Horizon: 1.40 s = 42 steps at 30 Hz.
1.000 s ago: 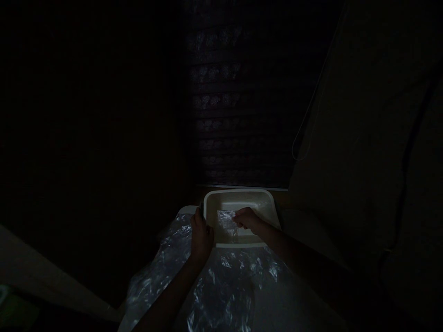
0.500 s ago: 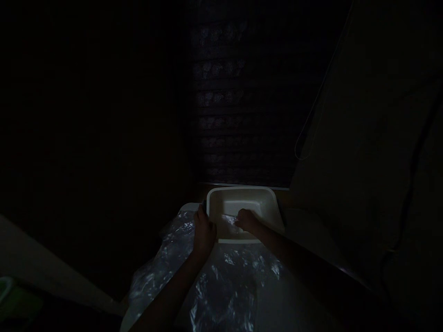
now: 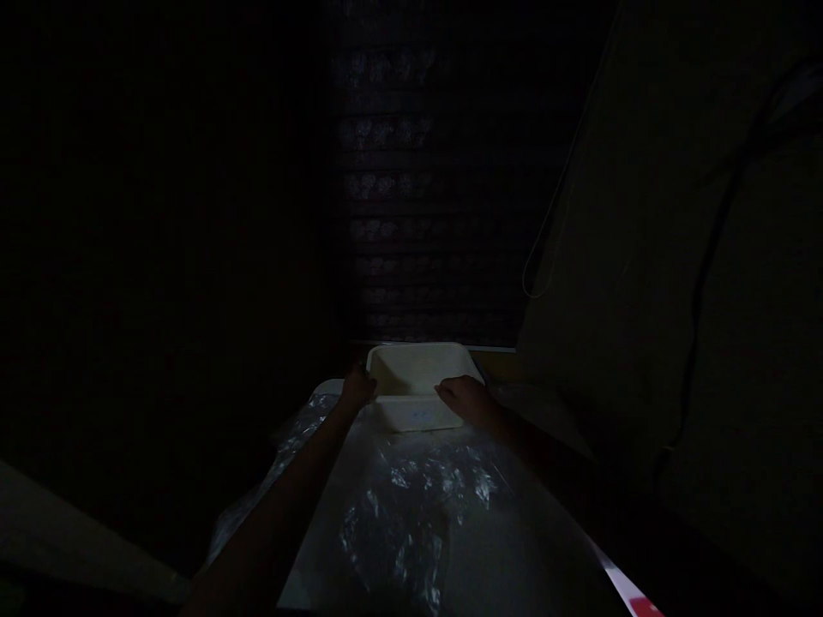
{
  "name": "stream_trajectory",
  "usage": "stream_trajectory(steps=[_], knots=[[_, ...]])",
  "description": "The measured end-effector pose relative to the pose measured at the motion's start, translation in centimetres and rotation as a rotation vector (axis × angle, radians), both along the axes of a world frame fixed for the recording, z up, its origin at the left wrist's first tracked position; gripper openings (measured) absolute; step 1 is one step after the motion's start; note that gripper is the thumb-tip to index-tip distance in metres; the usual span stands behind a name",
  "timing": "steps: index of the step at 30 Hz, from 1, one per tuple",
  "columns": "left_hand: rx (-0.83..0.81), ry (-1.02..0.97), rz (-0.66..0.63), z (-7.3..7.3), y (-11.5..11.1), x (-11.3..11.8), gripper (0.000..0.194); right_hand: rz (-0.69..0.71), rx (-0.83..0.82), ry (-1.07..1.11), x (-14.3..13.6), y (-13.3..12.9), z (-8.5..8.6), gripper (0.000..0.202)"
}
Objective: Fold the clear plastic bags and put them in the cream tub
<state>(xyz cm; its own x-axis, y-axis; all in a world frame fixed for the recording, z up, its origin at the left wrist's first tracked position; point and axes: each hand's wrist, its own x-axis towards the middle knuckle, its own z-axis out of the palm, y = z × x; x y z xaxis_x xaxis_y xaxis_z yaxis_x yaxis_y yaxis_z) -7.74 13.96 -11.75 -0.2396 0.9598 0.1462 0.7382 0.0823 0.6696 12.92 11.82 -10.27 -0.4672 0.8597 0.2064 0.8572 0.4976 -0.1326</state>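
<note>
A white plastic tub (image 3: 417, 414) stands at the far end of a pale surface, its front wall facing me. My left hand (image 3: 358, 387) is closed at the tub's left front corner, fingers at the rim; a small dark patch by its fingertips is too dim to name. My right hand (image 3: 464, 396) is curled over the front rim near the right corner. Most of the tub's inside is hidden by the front wall and shadow. Crumpled clear plastic film (image 3: 411, 506) lies in front of the tub.
The pale tabletop (image 3: 507, 540) reaches toward me. Behind the tub hangs a dark patterned blind (image 3: 399, 184) with a looped cord (image 3: 535, 287). A dark cable (image 3: 698, 300) runs down the right wall. A red and white item (image 3: 643, 605) shows at the lower right.
My right hand has left the clear plastic inside the tub and come to its front rim. The tub now shows its front wall. My left hand stays at the left side. The view shifted.
</note>
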Motion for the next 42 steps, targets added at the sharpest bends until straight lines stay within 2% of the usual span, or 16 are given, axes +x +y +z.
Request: stream_trajectory(steps=[4, 6, 8, 9, 11, 15, 18, 20, 23, 26, 29, 32, 36, 39, 42], knots=[[0.128, 0.035, 0.000, 0.6, -0.8, 0.2, 0.028, 0.076, 0.173, -0.004, 0.6, -1.4, 0.3, 0.029], [0.220, 0.063, 0.010, 0.9, -2.3, 0.4, 0.032, 0.118, 0.258, 0.059, 0.9, -2.7, 0.3, 0.023], [0.321, 0.096, -0.018, 1.0, -4.7, 0.7, 0.036, 0.157, 0.263, 0.116, 1.0, -4.4, -0.1, 0.021], [0.424, 0.128, -0.083, 1.0, -6.0, 0.8, 0.035, 0.166, 0.226, 0.141, 0.9, -5.3, -0.5, 0.020], [0.496, 0.161, -0.154, 0.8, -8.8, 1.0, 0.033, 0.154, 0.098, 0.189, 0.3, -6.9, -1.8, 0.018], [0.456, 0.145, -0.184, 0.3, -12.9, 1.3, 0.028, 0.057, -0.184, 0.431, -2.0, -8.6, -4.3, 0.015], [0.391, 0.056, -0.186, 0.2, -14.4, 1.4, 0.028, 0.029, -0.256, 0.579, -3.2, -8.8, -4.6, 0.008], [0.333, -0.054, -0.187, 0.4, -14.8, 1.5, 0.029, 0.040, -0.240, 0.622, -3.1, -8.8, -3.8, 0.008], [0.198, -0.305, -0.221, 1.3, -15.3, 1.7, 0.031, 0.071, -0.191, 0.711, -1.7, -9.1, -1.5, 0.009], [0.073, -0.587, -0.350, 2.1, -15.6, 2.4, 0.037, 0.093, -0.160, 0.894, 0.3, -9.8, 1.1, 0.009], [0.012, -0.774, -0.450, 2.6, -15.9, 3.7, 0.041, 0.078, -0.186, 1.026, 2.3, -11.0, 3.3, 0.010], [0.015, -0.833, -0.452, 3.2, -16.5, 5.5, 0.037, 0.056, -0.229, 1.117, 4.0, -12.0, 4.6, 0.013], [0.115, -0.794, -0.407, 4.8, -17.2, 7.5, 0.027, 0.023, -0.369, 1.234, 6.0, -13.3, 5.0, 0.019], [0.165, -0.762, -0.430, 5.9, -17.2, 8.2, 0.023, 0.047, -0.539, 1.217, 7.0, -14.1, 4.9, 0.028], [0.147, -0.735, -0.452, 6.3, -17.1, 8.3, 0.025, 0.048, -0.588, 1.151, 7.8, -14.6, 4.8, 0.023]])
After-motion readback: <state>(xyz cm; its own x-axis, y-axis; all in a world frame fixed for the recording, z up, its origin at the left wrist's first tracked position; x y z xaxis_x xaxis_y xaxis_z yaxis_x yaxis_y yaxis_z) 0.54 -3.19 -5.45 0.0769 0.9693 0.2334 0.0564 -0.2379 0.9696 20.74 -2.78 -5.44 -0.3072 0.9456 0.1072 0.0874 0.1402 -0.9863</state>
